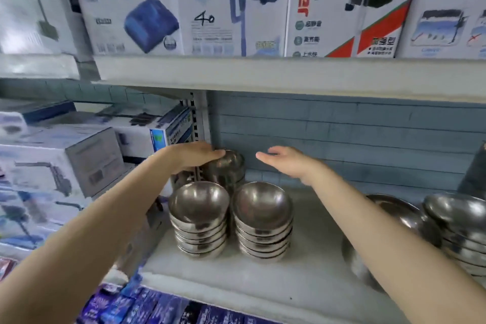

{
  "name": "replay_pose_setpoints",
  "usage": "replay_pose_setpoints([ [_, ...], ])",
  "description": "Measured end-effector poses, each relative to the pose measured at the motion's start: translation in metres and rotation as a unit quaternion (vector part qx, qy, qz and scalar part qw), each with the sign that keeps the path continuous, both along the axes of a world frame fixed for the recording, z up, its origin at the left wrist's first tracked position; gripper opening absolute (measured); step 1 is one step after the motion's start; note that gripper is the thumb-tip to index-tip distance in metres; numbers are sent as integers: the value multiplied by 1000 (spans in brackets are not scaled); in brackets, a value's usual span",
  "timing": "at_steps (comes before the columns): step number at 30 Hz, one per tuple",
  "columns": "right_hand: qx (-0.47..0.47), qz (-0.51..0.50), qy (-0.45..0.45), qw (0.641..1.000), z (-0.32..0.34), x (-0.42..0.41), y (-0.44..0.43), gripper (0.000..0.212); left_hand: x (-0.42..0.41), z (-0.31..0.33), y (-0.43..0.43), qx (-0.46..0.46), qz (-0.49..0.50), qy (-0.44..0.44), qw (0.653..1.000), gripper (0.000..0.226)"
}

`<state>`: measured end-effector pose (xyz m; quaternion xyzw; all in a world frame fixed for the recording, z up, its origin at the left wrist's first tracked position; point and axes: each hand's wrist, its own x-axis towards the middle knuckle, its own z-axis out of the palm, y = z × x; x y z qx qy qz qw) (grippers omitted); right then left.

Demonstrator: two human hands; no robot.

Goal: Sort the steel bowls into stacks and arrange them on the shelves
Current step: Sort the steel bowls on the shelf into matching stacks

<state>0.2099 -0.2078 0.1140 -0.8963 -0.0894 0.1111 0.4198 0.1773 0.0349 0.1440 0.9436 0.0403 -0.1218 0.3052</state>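
Rear stack (227, 168) of steel bowls at the back left of the shelf board (236, 279), close to the back panel (368, 134) and beside the slotted upright (196, 123); polished, rounded, blurred on top. Left hand (194, 155) laid over its upper left side, fingers straight and together, touching the metal, not curled round it. Right hand (286, 163) just to the right, apart from the stack, fingers stretched out and relaxed, palm turned leftward, holding nothing.

In front, two nested stacks side by side, nearly touching: front-left stack (200, 218) and front-right stack (263, 221), each shallow, round, mirror-bright inside, with thin rims layered like rings. Further right, partly behind the right forearm, a wide bowl (394, 208), then a far-right stack (457, 223) cut off by the frame edge.

Board pale, matt and flat, with bare surface between the middle stacks and the wide bowl, and along the front lip. Panel blue-grey with brick-like lines. Overhead, the thick pale edge of the upper shelf (263, 71), carrying glossy printed cartons (231, 5). More boxes (79, 155) in the bay to the left.
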Motion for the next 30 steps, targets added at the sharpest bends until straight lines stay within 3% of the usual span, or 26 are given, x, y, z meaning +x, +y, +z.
replay_pose_setpoints([
  [5, -27, -4, 114, 993, -24, 46, 35, 94, 54, -22, 18, -68, 74, 97, 990, 95],
  [9, -50, 3, 148, 988, -42, 69, 50, 98, 76, -42, 8, -112, 102, 147, 978, 96],
  [16, 32, 6, 225, 974, -70, 97, 62, 77, 89, -81, 10, -160, 164, 158, 961, 98],
  [21, 115, 30, 268, 956, -79, 96, 64, 45, 92, -90, 17, -189, 175, 142, 956, 94],
  [24, 145, 20, 267, 953, -70, 90, 61, 34, 89, -88, 16, -219, 171, 124, 953, 75],
  [27, 170, 22, 249, 953, -53, 82, 50, 38, 84, -75, 9, -293, 157, 94, 939, 38],
  [30, 200, 9, 215, 956, -27, 67, 30, 31, 76, -51, -5, -292, 122, 51, 947, 5],
])
